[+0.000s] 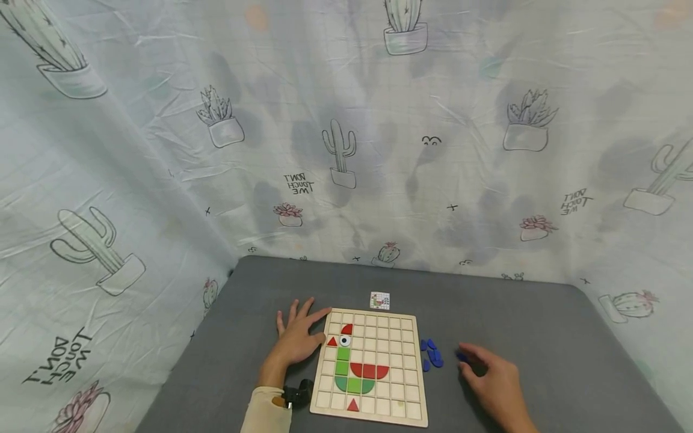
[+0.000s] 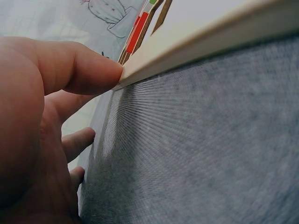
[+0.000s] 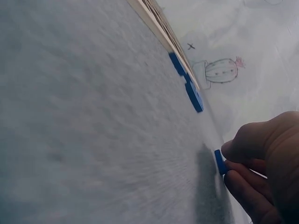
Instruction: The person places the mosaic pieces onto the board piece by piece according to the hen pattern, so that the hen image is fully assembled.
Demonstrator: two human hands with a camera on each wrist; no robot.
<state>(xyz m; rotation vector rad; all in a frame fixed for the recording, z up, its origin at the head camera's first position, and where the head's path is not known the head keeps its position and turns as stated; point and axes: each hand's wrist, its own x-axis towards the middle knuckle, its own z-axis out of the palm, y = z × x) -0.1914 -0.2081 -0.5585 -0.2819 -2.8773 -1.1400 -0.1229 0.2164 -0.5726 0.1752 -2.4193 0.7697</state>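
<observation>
A wooden grid board (image 1: 382,346) lies on the table with red and green pieces forming a bird-like figure. My left hand (image 1: 298,340) has its thumb and index finger touching the board's left edge, its other fingers spread over the table. To the right of the board, my right hand (image 1: 495,385) pinches a small blue piece (image 3: 219,162) between thumb and fingers, close over the table. Several loose blue pieces (image 1: 435,358) lie between that hand and the board. On the board, a round eye piece (image 1: 344,341) sits beside a red triangle (image 1: 332,341).
A small printed picture card (image 1: 379,300) lies just beyond the board's far edge. The grey table (image 1: 541,325) reaches back to a curtain (image 1: 379,198) printed with cacti, which hangs on the sides as well. A dark band with a device (image 1: 298,394) is on the left wrist.
</observation>
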